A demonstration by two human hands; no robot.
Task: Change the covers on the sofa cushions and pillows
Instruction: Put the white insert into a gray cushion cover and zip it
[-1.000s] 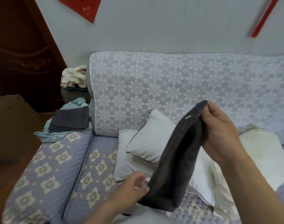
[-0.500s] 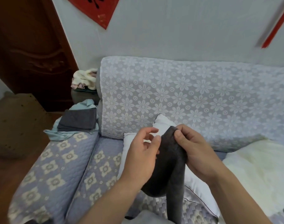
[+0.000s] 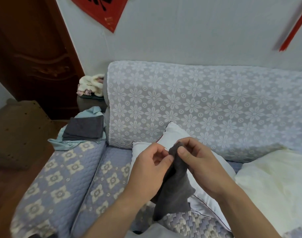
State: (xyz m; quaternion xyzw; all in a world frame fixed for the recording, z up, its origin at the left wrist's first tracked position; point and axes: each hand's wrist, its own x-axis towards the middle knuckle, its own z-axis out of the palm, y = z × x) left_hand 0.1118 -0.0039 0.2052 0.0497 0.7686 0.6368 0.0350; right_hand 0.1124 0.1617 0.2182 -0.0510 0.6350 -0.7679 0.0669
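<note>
both hands, left hand and right hand, pinch the top of a dark grey cover with their fingers, above the white pillows on the sofa.

dark grey cover hanging limp, white pillows behind

The white pillow is partly hidden behind both hands; the red wall hanging is cut off above.
</note>
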